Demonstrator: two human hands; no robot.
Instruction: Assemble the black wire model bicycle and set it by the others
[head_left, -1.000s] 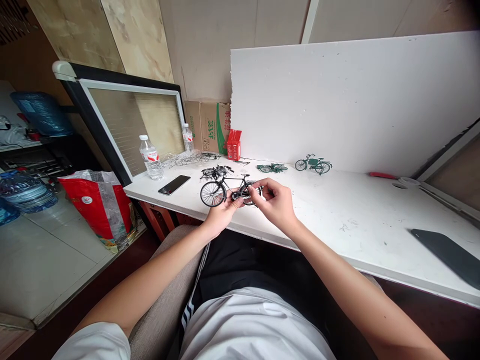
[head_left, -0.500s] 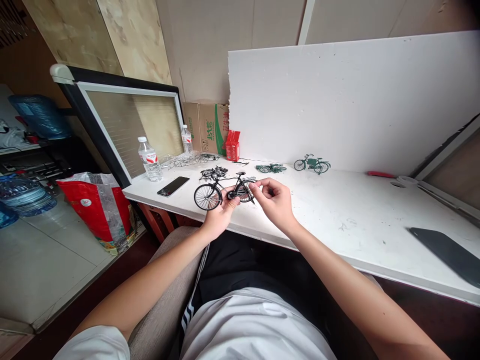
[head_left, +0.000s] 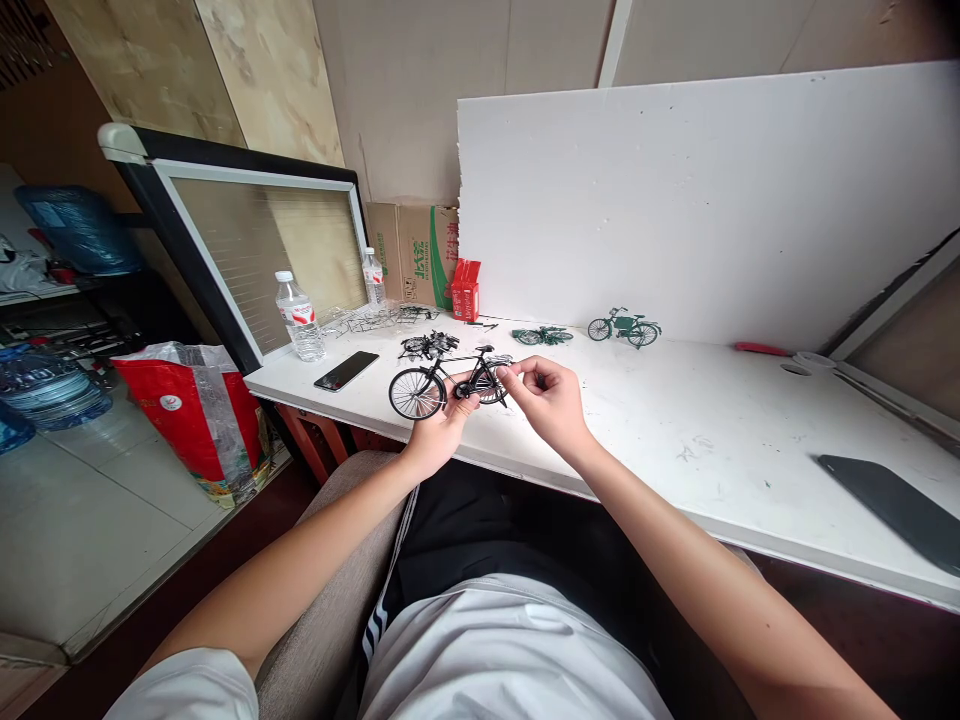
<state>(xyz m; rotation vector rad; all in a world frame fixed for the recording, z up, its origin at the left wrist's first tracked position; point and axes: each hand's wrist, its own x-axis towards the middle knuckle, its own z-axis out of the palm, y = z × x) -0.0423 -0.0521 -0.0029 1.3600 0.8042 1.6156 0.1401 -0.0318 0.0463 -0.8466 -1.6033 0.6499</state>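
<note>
A black model bicycle is held upright above the front edge of the white table, its front wheel to the left. My left hand is closed on it from below, with the thumb near the pedals and the fingers behind the frame. At the rear wheel, my right hand is closed in a pinch, thumb and forefinger at the back rack. Whether a small part sits between those fingertips I cannot make out. Behind the bicycle, a heap of black model parts lies on the table.
Further back are a green model bicycle standing and green parts lying flat. To the left are a phone, a water bottle and a red box. A dark flat object lies at the right edge of the table.
Both hands stay at the bicycle in nearly the same pose. The bicycle has shifted very slightly to the right.
</note>
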